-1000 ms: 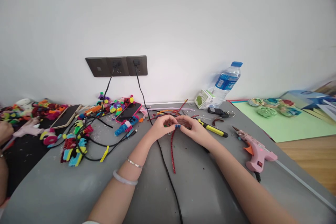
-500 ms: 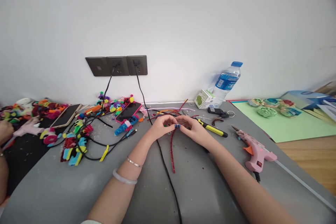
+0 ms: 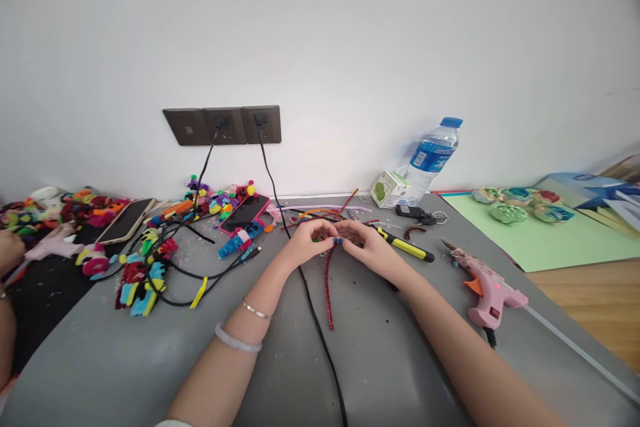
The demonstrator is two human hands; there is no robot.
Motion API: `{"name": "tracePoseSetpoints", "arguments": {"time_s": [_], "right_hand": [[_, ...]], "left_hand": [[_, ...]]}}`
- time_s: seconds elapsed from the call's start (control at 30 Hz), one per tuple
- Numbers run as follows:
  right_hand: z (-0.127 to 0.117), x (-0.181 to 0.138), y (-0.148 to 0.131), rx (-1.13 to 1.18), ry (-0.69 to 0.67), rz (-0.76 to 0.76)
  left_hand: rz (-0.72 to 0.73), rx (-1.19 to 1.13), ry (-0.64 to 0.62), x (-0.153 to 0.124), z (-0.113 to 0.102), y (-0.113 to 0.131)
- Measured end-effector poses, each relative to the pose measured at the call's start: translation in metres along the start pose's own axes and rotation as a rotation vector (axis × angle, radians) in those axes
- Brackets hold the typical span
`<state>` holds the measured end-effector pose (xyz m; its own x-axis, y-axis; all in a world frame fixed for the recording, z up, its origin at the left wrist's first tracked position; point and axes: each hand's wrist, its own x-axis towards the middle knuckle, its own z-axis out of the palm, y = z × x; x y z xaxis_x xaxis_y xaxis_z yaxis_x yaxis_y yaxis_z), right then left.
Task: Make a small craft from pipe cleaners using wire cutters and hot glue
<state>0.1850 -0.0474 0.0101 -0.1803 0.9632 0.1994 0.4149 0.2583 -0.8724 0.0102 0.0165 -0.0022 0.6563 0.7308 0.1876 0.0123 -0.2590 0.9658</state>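
Note:
My left hand (image 3: 311, 240) and my right hand (image 3: 364, 243) meet over the middle of the grey table, thumb tips almost touching. Both have their fingers curled in a pinch. From between them a red glittery pipe cleaner (image 3: 328, 290) hangs toward me, its upper part hidden by the fingers. Behind the hands lie more pipe cleaners (image 3: 349, 200) in red, orange and other colours. A yellow-and-black handled tool (image 3: 407, 247) rests just right of my right hand, partly covered by it.
A pink glue gun (image 3: 493, 293) lies at right, near car keys (image 3: 420, 215). A water bottle (image 3: 431, 160) and small box (image 3: 387, 188) stand by the wall. A black cable (image 3: 315, 320) crosses the table. Phones (image 3: 245, 212) and fuzzy crafts (image 3: 143, 280) lie left, beside another person's arm (image 3: 7, 320).

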Motion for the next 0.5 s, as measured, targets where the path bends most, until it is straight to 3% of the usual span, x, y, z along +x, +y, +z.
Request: {"name": "tracePoseSetpoints", "arguments": {"time_s": [0.5], "right_hand": [[0.0004,-0.0004,-0.0001,-0.002,0.013,-0.004]], "left_hand": [[-0.014,0.006,0.004,-0.0005,0.0003,0.003]]}}
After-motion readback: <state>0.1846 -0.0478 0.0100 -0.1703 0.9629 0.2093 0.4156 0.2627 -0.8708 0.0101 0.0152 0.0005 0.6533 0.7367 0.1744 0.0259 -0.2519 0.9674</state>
